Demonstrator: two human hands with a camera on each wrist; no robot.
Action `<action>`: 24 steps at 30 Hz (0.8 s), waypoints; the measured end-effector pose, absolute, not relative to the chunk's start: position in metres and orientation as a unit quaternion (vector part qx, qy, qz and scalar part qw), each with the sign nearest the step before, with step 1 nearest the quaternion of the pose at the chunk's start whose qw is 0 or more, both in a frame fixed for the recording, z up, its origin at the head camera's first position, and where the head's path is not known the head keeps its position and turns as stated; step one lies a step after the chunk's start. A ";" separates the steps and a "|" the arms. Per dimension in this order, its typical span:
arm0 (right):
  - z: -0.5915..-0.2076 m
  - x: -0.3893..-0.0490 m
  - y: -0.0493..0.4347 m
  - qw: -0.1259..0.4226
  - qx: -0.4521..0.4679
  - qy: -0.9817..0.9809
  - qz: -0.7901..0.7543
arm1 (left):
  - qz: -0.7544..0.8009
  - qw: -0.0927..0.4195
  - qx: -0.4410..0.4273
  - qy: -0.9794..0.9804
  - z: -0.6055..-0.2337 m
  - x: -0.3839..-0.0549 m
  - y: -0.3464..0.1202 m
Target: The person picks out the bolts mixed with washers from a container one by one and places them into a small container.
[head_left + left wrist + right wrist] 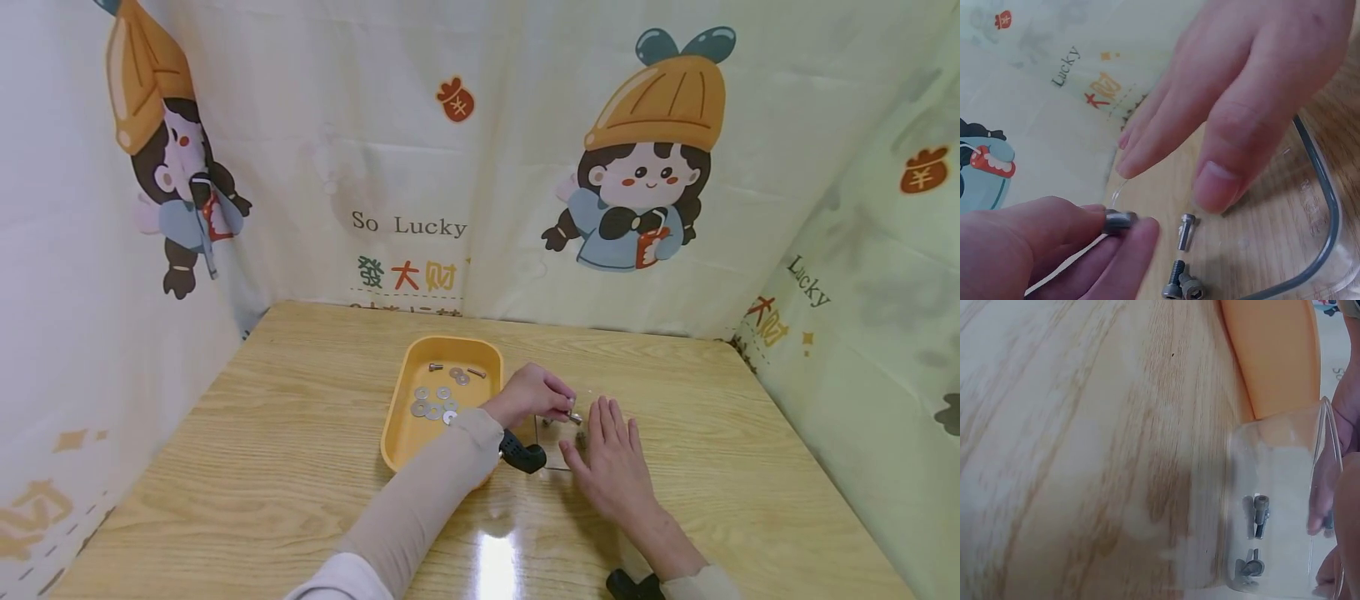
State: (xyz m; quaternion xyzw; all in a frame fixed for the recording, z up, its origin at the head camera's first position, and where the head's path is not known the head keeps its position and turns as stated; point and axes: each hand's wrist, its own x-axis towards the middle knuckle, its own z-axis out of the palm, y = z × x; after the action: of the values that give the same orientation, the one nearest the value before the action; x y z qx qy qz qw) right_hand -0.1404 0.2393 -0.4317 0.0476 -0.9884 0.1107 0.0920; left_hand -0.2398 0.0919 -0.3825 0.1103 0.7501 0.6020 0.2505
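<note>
My left hand (536, 393) pinches a short metal bolt (1119, 222) between thumb and fingers, held over a clear plastic box (1334, 209). Inside that box lie several socket-head bolts (1186, 232); the right wrist view shows some of these bolts (1260, 509) through its transparent wall. My right hand (617, 471) lies along the box's right side with its fingers straight, fingertips and thumb over the box in the left wrist view. Between the right hand's fingers no object shows.
Left of the clear box stands a yellow tray (392, 425) with several flat washers (433, 411), a bolt (436, 367) and a longer screw (476, 372). Both stand on a wooden table (285, 433), with printed curtains (322, 208) behind and at the sides.
</note>
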 end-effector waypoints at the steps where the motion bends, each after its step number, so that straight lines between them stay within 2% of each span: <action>1: -0.431 -0.140 0.239 0.092 0.048 -0.989 0.110 | 0.598 0.249 0.111 0.754 -0.382 -0.240 0.092; 11: -0.426 -0.140 0.238 0.083 0.050 -0.989 0.116 | 0.632 0.249 0.114 0.725 -0.375 -0.242 0.082; 24: -0.419 -0.146 0.226 0.098 0.072 -0.986 0.110 | 0.671 0.241 0.085 0.696 -0.368 -0.252 0.058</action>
State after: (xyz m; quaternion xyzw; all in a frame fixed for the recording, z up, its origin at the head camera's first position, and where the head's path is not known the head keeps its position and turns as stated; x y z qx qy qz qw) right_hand -0.1465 0.2262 -0.4191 0.0717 -0.9865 0.1103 0.0978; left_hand -0.2521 0.0584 -0.3680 0.0846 0.6959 0.6710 0.2415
